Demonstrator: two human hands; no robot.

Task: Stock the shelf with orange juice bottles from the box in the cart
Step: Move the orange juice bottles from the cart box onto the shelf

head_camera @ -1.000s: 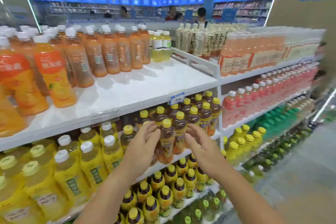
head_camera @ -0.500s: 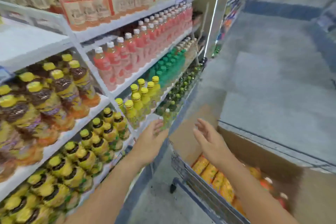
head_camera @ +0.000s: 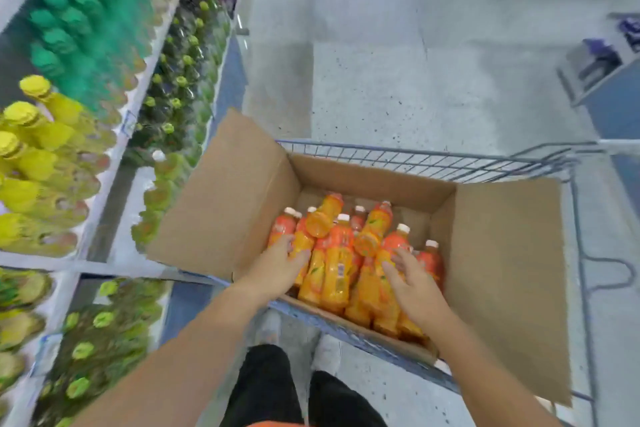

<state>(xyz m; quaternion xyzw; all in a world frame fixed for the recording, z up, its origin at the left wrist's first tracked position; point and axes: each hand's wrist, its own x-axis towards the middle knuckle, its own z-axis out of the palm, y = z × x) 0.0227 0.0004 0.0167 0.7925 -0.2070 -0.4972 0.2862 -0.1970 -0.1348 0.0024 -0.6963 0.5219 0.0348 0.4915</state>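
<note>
An open cardboard box (head_camera: 374,180) sits in a blue wire cart (head_camera: 433,161) and holds several orange juice bottles (head_camera: 334,267) with white caps, some upright, some lying across the others. My left hand (head_camera: 277,269) rests with spread fingers on a bottle (head_camera: 301,250) at the box's left side. My right hand (head_camera: 412,282) lies with fingers apart on bottles at the right side. Neither hand has closed around a bottle. The shelf (head_camera: 104,166) runs along the left, blurred.
The shelf rows hold yellow-capped bottles (head_camera: 31,135), green-capped bottles (head_camera: 69,28) and dark bottles with light green caps (head_camera: 86,340). Box flaps (head_camera: 509,270) stick out left and right. My legs and shoes (head_camera: 294,340) stand behind the cart. Grey floor lies ahead.
My view has swung from the shelf down to the cart. Both hands have moved from the shelf front down into the box and onto the orange juice bottles.
</note>
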